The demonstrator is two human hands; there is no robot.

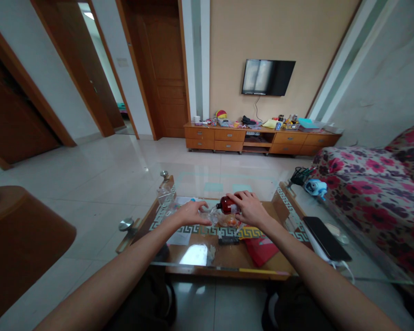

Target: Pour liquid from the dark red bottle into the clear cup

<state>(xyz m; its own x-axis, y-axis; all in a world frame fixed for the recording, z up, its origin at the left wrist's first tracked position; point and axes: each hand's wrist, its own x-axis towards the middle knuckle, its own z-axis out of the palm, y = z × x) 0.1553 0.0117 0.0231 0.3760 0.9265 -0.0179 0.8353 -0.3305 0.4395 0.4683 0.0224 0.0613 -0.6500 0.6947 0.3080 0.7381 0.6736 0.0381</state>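
Both hands are out over the glass coffee table [331, 269], and the right hand [250, 209] has its fingers curled around a small brown bottle [227, 204], clamped on it from above. That bottle lies on its side near the middle of the tabletop, dark cap pointing toward the left hand [190, 214], white label just showing under the fingers. The left hand presses palm-down on a crumpled clear plastic bag [212, 215], fingers spread and resting on the wrap rather than closed round anything. The bag sits between the two hands, touching the bottle. Something orange [231, 221] shows just below the bottle, too small to make out. Off to the right on the glass, well apart from the hands, lies a black phone [326, 238]. A floral sofa [372, 193] runs along the right side, and a wall-mounted TV [267, 77] hangs above a cluttered wooden cabinet [258, 139] across the room.
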